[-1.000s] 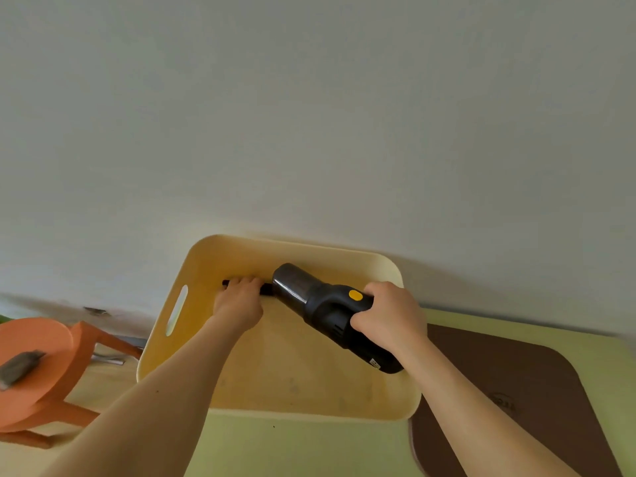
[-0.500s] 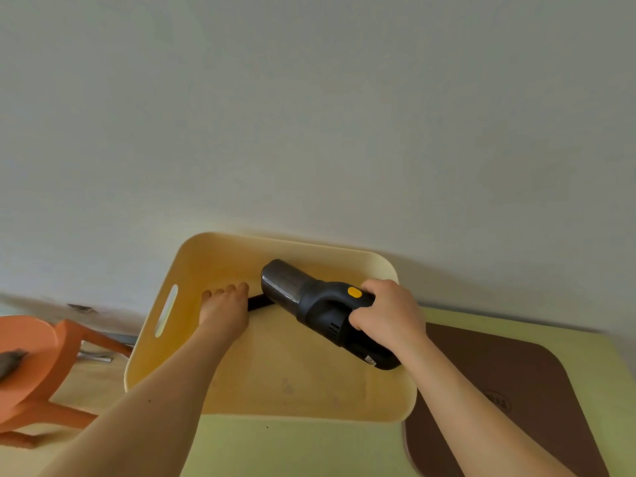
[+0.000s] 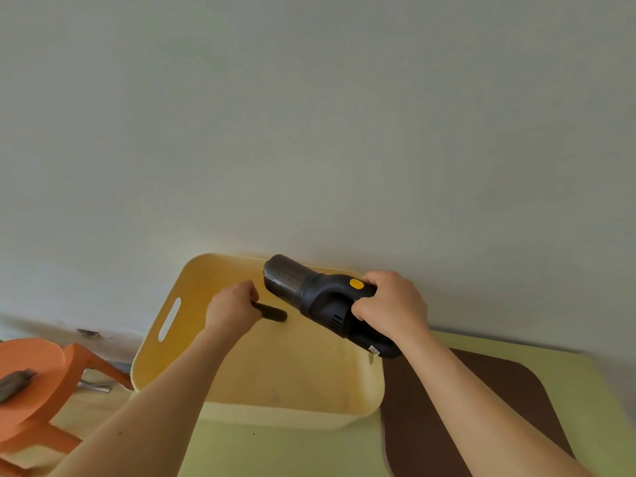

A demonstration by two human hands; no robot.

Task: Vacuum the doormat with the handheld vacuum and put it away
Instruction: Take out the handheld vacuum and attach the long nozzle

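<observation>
A black handheld vacuum [image 3: 320,299] with a yellow button and a dark clear dust cup hangs above the yellow bin [image 3: 165,342]. My right hand [image 3: 390,306] grips its handle. My left hand [image 3: 232,311] holds a short black nozzle tube [image 3: 273,313], which is apart from the vacuum's front end and lies just below the dust cup. The brown doormat [image 3: 495,401] lies on the green surface to the right of the bin, partly hidden by my right forearm.
The bin stands against a plain grey wall and has a slot handle on its left side. An orange stool [image 3: 34,383] with a dark object on its seat stands at the lower left on a wooden floor. A green mat [image 3: 275,452] lies under the bin.
The nozzle has come off the vacuum's front. My left hand now holds it separately, and my right hand has lifted the vacuum a little higher over the bin.
</observation>
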